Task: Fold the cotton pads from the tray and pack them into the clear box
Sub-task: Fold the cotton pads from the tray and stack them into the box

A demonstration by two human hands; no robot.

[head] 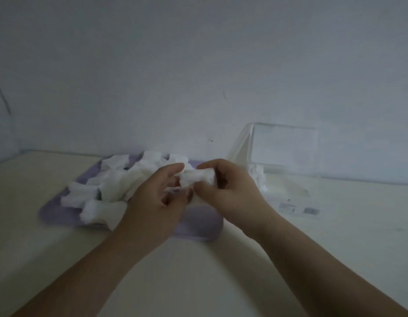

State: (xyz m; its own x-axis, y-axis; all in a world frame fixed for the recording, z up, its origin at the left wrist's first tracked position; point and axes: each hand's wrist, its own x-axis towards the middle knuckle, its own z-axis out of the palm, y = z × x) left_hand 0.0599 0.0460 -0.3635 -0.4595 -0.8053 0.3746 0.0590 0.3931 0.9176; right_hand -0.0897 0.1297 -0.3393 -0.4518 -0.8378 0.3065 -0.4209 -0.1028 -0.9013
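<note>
Two bare forearms come in over the table (198,282). How do the hands sit?

Both meet above the tray's right half. The left hand (152,200) is turned palm inward with its fingers fairly straight, thumb on top. The right hand (230,193) is more curled, knuckles up.

Are they holding anything?

One pad (197,178), stretched between them. The left thumb and fingertips pinch its left end, and the right fingers wrap round its right end. It is white and fluffy, squeezed narrow in the middle and ragged at the ends.

And beneath it?

The tray (198,225) is flat, smooth and pale lilac, with rounded corners, and lies on the matt cream table. The held pad hangs above it, not touching it.

What about the others?

Many loose pads (107,188) lie crumpled and overlapping on the tray's left and far parts, just left of the left hand.

Where is the box?

The box (285,145) stands further back on the right, clear and glossy, its lid raised against the plain wall (198,65). A few packed pads (257,177) sit at its left end, just beyond the right hand.
</note>
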